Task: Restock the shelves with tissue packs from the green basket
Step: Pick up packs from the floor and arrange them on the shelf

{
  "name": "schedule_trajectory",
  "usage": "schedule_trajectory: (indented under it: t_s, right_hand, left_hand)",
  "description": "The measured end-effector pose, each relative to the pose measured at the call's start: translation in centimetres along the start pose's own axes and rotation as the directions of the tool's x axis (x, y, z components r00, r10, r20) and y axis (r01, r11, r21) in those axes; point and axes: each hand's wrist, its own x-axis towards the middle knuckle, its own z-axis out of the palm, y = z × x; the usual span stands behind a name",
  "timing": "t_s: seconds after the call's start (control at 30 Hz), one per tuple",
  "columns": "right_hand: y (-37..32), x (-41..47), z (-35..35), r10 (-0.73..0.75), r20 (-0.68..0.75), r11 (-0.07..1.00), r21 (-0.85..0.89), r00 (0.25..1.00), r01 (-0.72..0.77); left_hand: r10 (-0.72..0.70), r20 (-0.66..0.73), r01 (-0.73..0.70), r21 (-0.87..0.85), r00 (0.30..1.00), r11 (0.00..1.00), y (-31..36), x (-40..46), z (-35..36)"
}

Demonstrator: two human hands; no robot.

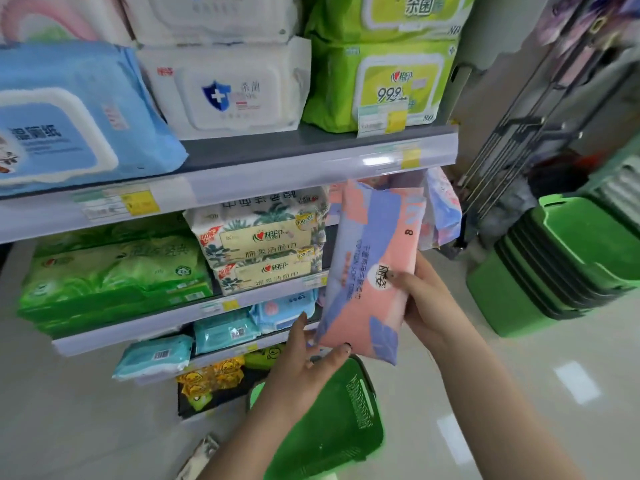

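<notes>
Right grip curled round pink tissue pack, left grip open-fingered beneath it, above green basket

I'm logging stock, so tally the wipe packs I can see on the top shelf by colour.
Blue packs: 1
White packs: 2
Green packs: 2
Pinkish pack, cropped at the top left: 1
Total: 6
</notes>
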Motion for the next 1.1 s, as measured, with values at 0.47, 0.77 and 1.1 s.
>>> schedule_trajectory:
  t_s: [0.47, 0.77, 1.1]
  right_hand:
    - [0.6, 2.9, -3.8, 0.003, -0.096, 0.998, -0.057, 0.995, -0.008]
    - [-1.0, 5.8, -5.1, -0.154, -0.115, 0.482, -0.876, 0.981, -0.027]
    - [-0.7, 13.7, -3.3, -0.006, 0.197, -0.285, -0.940, 0.980, 0.187]
  left_hand:
    - [-0.159, -0.052, 0.157, -0.027, 0.986, 0.987, 1.0, 3.9, 2.1]
    - [-0.179, -0.018, 0.180, 0.104, 0.984, 0.978, 0.0, 3.4, 4.2]
    - [-0.170, -0.038, 0.174, 0.180, 0.985, 0.968, -1.3, 2.7, 3.6]
